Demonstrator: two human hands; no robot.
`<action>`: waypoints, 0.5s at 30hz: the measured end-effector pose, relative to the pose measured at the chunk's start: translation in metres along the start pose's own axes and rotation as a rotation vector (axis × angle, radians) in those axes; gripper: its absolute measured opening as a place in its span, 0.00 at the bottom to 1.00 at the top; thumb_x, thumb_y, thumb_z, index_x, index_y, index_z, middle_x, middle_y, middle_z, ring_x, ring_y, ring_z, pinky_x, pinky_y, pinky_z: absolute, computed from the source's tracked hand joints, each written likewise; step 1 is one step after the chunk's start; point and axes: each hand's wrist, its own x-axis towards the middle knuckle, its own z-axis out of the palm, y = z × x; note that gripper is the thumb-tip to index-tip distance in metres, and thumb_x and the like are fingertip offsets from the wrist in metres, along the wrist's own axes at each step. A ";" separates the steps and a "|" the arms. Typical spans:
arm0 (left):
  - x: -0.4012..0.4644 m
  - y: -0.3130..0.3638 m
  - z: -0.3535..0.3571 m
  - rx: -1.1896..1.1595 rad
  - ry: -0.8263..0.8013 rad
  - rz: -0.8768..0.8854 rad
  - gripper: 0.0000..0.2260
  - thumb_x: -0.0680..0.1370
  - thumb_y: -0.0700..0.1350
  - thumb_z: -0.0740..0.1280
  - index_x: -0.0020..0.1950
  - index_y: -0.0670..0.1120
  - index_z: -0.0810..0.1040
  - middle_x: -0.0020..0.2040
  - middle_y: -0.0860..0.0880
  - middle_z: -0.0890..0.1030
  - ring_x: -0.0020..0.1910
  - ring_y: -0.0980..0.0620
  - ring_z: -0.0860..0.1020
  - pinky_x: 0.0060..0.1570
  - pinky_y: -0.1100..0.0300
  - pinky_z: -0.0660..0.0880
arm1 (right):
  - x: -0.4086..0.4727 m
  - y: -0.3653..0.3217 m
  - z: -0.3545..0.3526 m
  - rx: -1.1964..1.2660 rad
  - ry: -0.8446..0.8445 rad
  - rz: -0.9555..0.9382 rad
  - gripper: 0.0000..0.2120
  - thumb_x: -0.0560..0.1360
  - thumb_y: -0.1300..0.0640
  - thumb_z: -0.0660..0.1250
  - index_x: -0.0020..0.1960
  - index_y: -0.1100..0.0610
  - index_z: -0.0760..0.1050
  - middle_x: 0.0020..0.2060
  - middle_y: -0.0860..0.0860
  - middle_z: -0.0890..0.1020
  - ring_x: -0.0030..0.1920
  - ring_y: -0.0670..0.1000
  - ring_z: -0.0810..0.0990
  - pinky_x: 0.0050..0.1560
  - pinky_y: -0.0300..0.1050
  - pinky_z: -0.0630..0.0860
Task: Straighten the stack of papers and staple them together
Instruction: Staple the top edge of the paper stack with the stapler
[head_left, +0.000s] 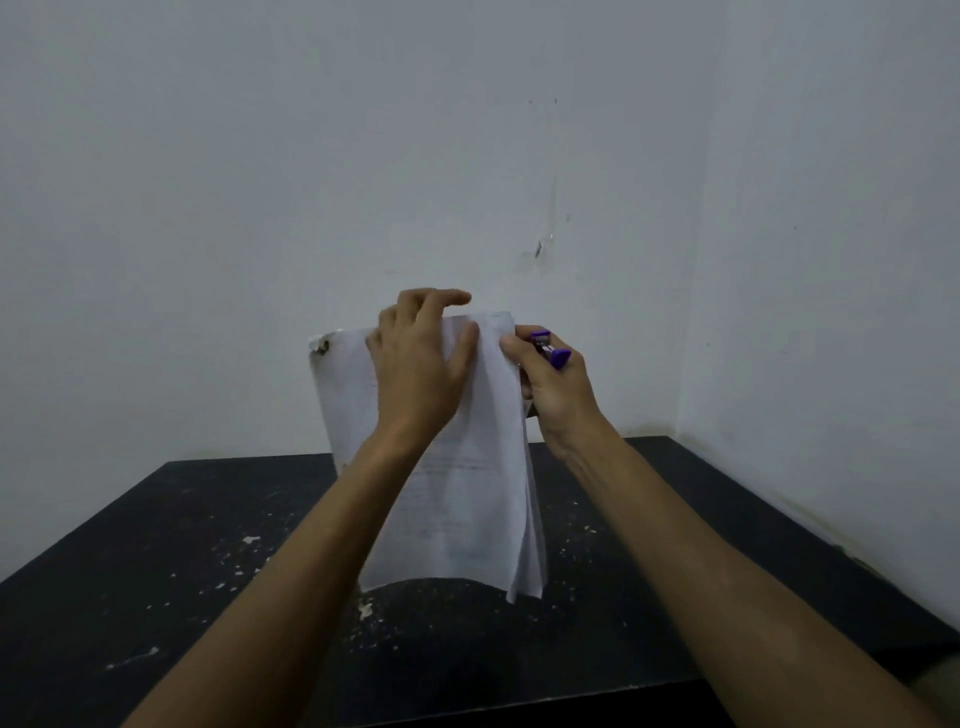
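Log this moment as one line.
left hand: holds papers | right hand: grips purple stapler | papers above table

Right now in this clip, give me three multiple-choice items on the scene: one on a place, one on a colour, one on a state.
1. Where is the stack of papers?
A. Flat on the table
B. Held up in the air above the table
C. On the floor

2. What colour is the stapler?
A. Purple
B. Red
C. Green

3. What is the right hand doing?
A. Resting open on the table
B. Hanging at the person's side
C. Gripping the stapler at the papers' upper right edge

Answers:
1. B, since the left hand grips the sheets near their top and their lower edge hangs clear of the black table.
2. A, since purple parts show beyond the fingers.
3. C, since its fingers curl round the stapler right beside the paper edge.
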 end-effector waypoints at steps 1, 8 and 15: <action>0.002 -0.003 -0.001 0.112 -0.025 0.058 0.13 0.81 0.54 0.61 0.63 0.53 0.76 0.63 0.51 0.75 0.65 0.50 0.70 0.68 0.50 0.61 | 0.000 0.004 -0.001 0.020 -0.012 0.013 0.03 0.77 0.52 0.70 0.45 0.46 0.82 0.35 0.44 0.84 0.33 0.42 0.81 0.30 0.38 0.77; 0.006 -0.019 0.002 0.138 -0.241 0.106 0.11 0.82 0.52 0.58 0.54 0.49 0.77 0.51 0.51 0.81 0.51 0.50 0.77 0.63 0.53 0.61 | -0.004 0.033 -0.001 0.009 -0.084 0.089 0.06 0.77 0.51 0.69 0.53 0.50 0.81 0.38 0.44 0.85 0.35 0.42 0.82 0.35 0.38 0.78; -0.007 -0.034 0.012 0.220 -0.180 0.167 0.09 0.82 0.51 0.59 0.51 0.49 0.77 0.47 0.51 0.80 0.43 0.51 0.76 0.49 0.57 0.57 | -0.003 0.044 -0.004 -0.186 -0.072 0.065 0.04 0.79 0.50 0.67 0.51 0.47 0.80 0.30 0.40 0.80 0.32 0.44 0.72 0.31 0.34 0.72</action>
